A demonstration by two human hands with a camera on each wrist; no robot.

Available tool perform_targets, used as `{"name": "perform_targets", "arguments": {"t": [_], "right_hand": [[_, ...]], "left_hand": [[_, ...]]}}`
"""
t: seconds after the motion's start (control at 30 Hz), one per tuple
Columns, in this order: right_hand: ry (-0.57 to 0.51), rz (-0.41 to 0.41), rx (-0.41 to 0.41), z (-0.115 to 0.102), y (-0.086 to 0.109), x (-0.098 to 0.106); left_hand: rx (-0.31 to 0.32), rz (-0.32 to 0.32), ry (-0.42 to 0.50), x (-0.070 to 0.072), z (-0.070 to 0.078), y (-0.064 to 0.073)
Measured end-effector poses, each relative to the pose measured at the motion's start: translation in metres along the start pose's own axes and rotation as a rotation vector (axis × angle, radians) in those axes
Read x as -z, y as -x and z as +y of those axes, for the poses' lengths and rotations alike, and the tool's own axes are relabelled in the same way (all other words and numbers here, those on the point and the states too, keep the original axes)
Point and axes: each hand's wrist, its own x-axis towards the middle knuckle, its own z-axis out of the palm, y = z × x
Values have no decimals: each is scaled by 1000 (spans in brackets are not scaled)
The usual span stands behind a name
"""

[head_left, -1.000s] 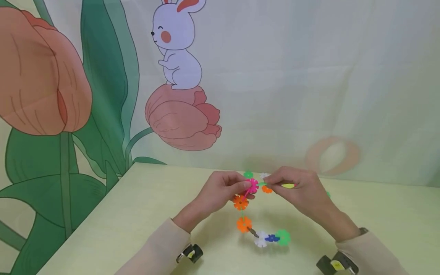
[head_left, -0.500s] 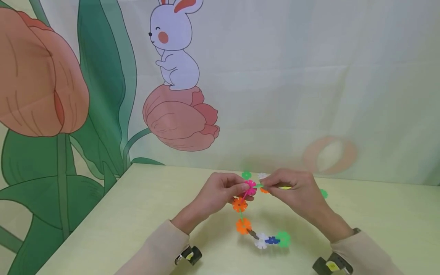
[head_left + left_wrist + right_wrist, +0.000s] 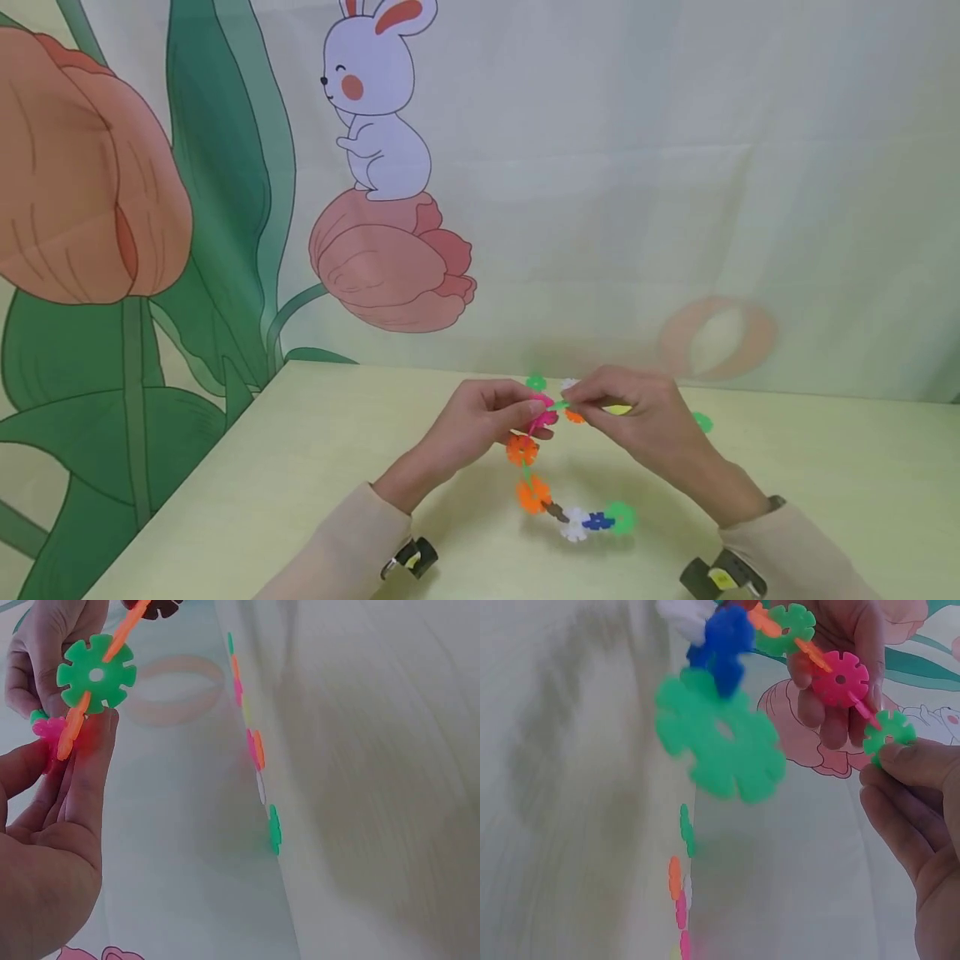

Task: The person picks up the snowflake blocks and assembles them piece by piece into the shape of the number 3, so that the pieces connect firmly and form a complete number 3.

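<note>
A chain of linked flower-shaped plastic discs hangs below my hands, with orange (image 3: 534, 494), white (image 3: 574, 523), blue (image 3: 597, 522) and green (image 3: 619, 517) discs at its lower part. My left hand (image 3: 487, 417) pinches a pink disc (image 3: 49, 733) near the chain's upper end, between thumb and fingers. Between thumb and fingertips, my right hand (image 3: 645, 412) holds a green disc (image 3: 889, 735). In the right wrist view, that disc's edge meets an edge-on pink piece (image 3: 864, 709); how far they interlock is unclear.
Loose discs lie along the table's far side: green (image 3: 536, 382), white (image 3: 568, 385), orange (image 3: 575, 416), yellow (image 3: 618, 410) and another green one (image 3: 702, 422). Behind the table (image 3: 315, 450) hangs a printed cloth (image 3: 600, 208) with a rabbit and tulips.
The green disc in my right hand has come slightly closer to the left hand, and the pink disc has turned a little. The lower chain sways slightly; both hands keep their hold.
</note>
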Motion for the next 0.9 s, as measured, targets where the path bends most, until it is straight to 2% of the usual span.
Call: {"name": "perform_targets", "arguments": {"t": [0.23,0.53,0.9], "right_hand": [[29,3,53,3,0,1],[43,2,66,4,-1,1],[67,7,67,4,-1,-2]], "left_hand": [[-18,-6,-16,-1,-1,-1],[-6,-2,-29,-1,4,2],[13,24,-37,0,0,1]]}}
